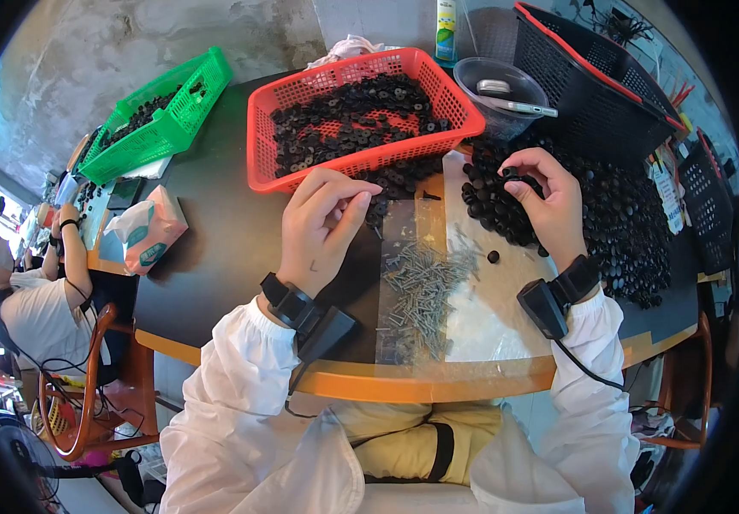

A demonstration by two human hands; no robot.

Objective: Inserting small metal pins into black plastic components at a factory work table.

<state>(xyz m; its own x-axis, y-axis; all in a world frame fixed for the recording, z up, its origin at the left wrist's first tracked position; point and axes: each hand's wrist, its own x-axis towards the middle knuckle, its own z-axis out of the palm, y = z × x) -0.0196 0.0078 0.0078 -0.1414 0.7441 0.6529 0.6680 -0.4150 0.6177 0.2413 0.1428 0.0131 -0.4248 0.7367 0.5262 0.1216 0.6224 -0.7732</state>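
My left hand [320, 224] is closed in a pinch over the near edge of the black washers; what its fingertips hold, if anything, is too small to make out. Between the thumb and fingers of my right hand [551, 206] is a small round black knob [511, 173], raised over a large heap of similar black knobs [613, 214]. One loose knob [494, 256] lies apart on the pale sheet [494, 317]. Grey screws [421, 295] are piled between my forearms. Flat black washers [399, 178] spill beside a red basket [260, 141], which contains many more.
A clear plastic tub [506, 128] with a phone [519, 107] across it stands behind the knobs, beside a tall black basket [592, 81]. Leftward are a tissue pack [148, 231] and a green basket [185, 120]. Another person [44, 300] sits at far left.
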